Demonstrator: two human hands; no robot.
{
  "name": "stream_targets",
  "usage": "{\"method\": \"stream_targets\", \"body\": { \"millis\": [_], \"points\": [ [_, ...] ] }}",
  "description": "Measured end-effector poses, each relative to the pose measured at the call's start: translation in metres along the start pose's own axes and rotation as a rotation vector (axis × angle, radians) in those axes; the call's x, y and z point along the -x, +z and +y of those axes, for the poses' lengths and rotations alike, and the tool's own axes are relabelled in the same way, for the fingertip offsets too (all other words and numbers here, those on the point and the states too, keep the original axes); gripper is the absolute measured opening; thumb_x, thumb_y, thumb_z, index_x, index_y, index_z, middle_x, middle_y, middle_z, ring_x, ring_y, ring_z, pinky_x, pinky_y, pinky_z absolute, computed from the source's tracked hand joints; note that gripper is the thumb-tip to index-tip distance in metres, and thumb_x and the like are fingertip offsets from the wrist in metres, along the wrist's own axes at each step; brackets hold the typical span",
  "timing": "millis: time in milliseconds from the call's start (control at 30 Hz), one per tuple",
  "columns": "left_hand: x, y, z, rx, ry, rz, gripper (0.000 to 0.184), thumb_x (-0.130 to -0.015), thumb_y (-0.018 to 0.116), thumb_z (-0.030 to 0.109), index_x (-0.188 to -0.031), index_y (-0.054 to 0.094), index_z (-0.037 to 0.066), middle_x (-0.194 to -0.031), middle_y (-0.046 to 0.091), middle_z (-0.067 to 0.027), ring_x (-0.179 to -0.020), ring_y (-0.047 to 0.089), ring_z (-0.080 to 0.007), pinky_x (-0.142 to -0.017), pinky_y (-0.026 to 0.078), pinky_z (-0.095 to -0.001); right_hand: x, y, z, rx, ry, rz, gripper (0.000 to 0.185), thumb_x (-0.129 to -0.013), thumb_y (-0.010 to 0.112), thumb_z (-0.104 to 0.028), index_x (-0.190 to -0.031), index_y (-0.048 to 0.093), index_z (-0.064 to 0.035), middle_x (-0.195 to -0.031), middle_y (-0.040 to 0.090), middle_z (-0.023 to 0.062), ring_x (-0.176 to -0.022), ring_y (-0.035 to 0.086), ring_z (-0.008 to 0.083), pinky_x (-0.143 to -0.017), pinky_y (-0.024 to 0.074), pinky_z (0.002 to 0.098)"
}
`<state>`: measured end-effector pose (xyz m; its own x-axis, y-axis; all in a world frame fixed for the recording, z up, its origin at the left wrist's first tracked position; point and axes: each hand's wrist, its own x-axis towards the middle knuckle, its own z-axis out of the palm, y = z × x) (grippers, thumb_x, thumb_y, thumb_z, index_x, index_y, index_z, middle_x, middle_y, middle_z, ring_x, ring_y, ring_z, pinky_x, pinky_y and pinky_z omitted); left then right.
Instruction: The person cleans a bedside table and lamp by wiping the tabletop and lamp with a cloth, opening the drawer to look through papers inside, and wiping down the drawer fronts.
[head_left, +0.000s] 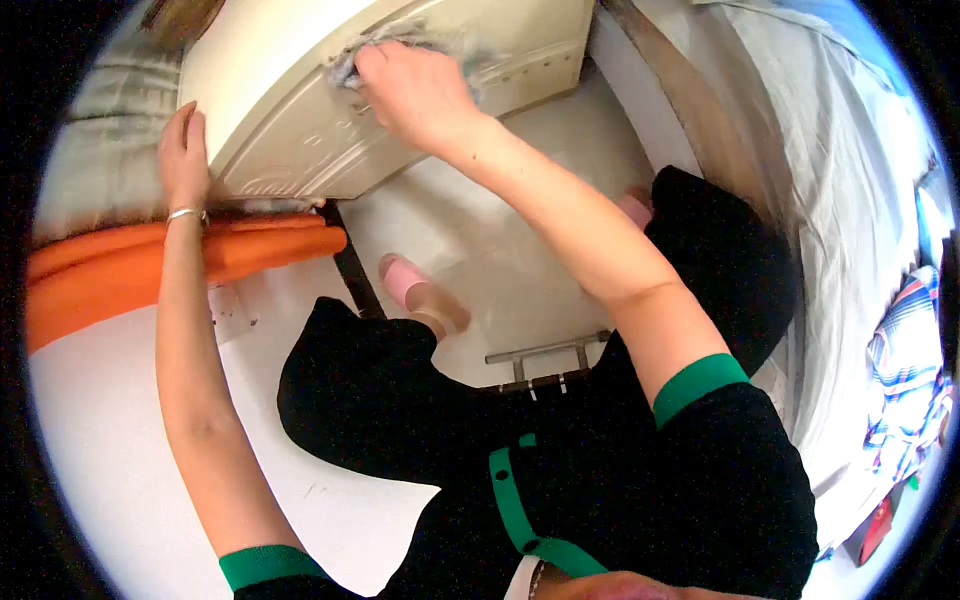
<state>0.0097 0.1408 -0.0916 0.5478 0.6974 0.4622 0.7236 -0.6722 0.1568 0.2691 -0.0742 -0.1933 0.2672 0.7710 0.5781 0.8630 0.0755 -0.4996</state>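
Note:
My right hand is closed on a crumpled grey cloth. It presses the cloth against the moulded front of a cream-coloured cabinet-like piece of furniture. Part of the cloth is hidden under my fingers and looks blurred. At the near left corner of the same furniture, my left hand rests along the edge with its fingers extended, holding nothing loose. A thin bracelet circles my left wrist.
Rolled or folded orange material lies below my left hand. Around me are a pale floor, a metal bar frame between my legs, and a bed side with grey fabric on the right. A plaid cloth lies farther right.

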Motion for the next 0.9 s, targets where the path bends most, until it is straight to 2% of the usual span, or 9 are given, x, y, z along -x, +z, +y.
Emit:
{"method": "stream_targets", "body": {
  "millis": [67,167,200,233,333,533,667,800,900],
  "points": [
    [0.000,0.000,0.001,0.015,-0.013,-0.008,0.045,-0.098,0.049,0.036,-0.124,0.062,0.002,-0.128,0.061,-0.0178,-0.121,0.054,-0.0319,-0.105,0.039,-0.0375,-0.001,-0.020,0.015,-0.147,-0.040,-0.029,0.024,-0.083,0.067,-0.017,-0.103,0.059,-0.0075,-0.097,0.064,0.0096,-0.091,0.064,0.0335,-0.073,0.0532,0.0457],
    [0.001,-0.003,0.007,0.003,-0.037,-0.014,0.045,-0.098,0.049,0.036,-0.124,0.062,0.002,-0.129,0.060,-0.0173,-0.121,0.053,-0.0319,-0.106,0.038,-0.0376,0.013,-0.032,0.067,-0.169,0.141,0.391,0.020,-0.082,0.067,-0.014,-0.100,0.060,-0.0065,-0.097,0.065,0.0114,-0.091,0.063,0.0347,-0.074,0.0518,0.0441],
    [0.002,-0.003,0.006,-0.015,-0.046,-0.013,0.044,-0.098,0.049,0.035,-0.124,0.062,0.002,-0.130,0.060,-0.0169,-0.122,0.053,-0.0318,-0.106,0.038,-0.0377,0.013,-0.042,0.083,-0.277,0.283,0.443,0.030,-0.085,0.063,-0.016,-0.114,0.059,-0.0080,-0.105,0.063,0.0190,-0.099,0.061,0.0398,-0.084,0.0507,0.0485],
    [0.003,-0.002,0.003,-0.014,-0.044,-0.016,0.044,-0.098,0.049,0.035,-0.124,0.062,0.002,-0.130,0.060,-0.0169,-0.122,0.053,-0.0318,-0.106,0.038,-0.0377,0.012,-0.052,0.100,-0.024,0.251,0.541,0.035,-0.086,0.062,-0.015,-0.119,0.055,-0.0046,-0.115,0.058,0.0247,-0.108,0.057,0.0431,-0.089,0.0493,0.0493],
    [0.000,0.001,0.002,0.026,-0.013,-0.010,0.044,-0.098,0.049,0.035,-0.124,0.061,0.002,-0.129,0.060,-0.0173,-0.121,0.053,-0.0322,-0.106,0.038,-0.0380,0.000,-0.069,0.102,0.023,0.212,0.715,0.026,-0.089,0.059,-0.008,-0.111,0.054,0.0020,-0.105,0.058,0.0264,-0.097,0.057,0.0446,-0.085,0.0452,0.0475],
    [0.002,-0.003,0.006,0.018,-0.078,-0.032,0.042,-0.099,0.049,0.032,-0.127,0.060,0.002,-0.129,0.060,-0.0179,-0.120,0.055,-0.0309,-0.105,0.038,-0.0370,0.077,0.046,0.179,-0.192,0.693,0.511,0.047,-0.089,0.062,-0.016,-0.127,0.041,0.0016,-0.132,0.041,0.0323,-0.121,0.044,0.0458,-0.097,0.0412,0.0486],
    [0.003,-0.003,0.006,0.053,-0.059,-0.032,0.043,-0.099,0.048,0.031,-0.128,0.059,0.002,-0.129,0.061,-0.0181,-0.119,0.056,-0.0312,-0.105,0.039,-0.0371,0.064,0.023,0.160,-0.282,0.823,0.481,0.041,-0.087,0.066,-0.018,-0.117,0.048,0.0024,-0.115,0.057,0.0248,-0.109,0.054,0.0419,-0.093,0.0430,0.0495],
    [-0.002,0.002,-0.005,0.023,-0.007,-0.014,0.043,-0.099,0.048,0.030,-0.128,0.059,0.001,-0.128,0.061,-0.0182,-0.119,0.056,-0.0308,-0.105,0.039,-0.0371,0.049,0.005,0.107,-0.087,0.419,0.592,0.029,-0.084,0.067,-0.012,-0.107,0.053,0.0004,-0.103,0.059,0.0220,-0.098,0.057,0.0394,-0.086,0.0453,0.0464],
    [0.001,0.000,-0.004,-0.011,-0.017,-0.026,0.042,-0.099,0.049,0.030,-0.127,0.060,0.001,-0.127,0.061,-0.0187,-0.119,0.056,-0.0310,-0.104,0.040,-0.0375,0.064,0.023,0.121,-0.075,0.477,0.408,0.028,-0.084,0.067,-0.012,-0.107,0.056,0.0007,-0.104,0.061,0.0212,-0.097,0.058,0.0387,-0.085,0.0460,0.0465]
  ]
}}
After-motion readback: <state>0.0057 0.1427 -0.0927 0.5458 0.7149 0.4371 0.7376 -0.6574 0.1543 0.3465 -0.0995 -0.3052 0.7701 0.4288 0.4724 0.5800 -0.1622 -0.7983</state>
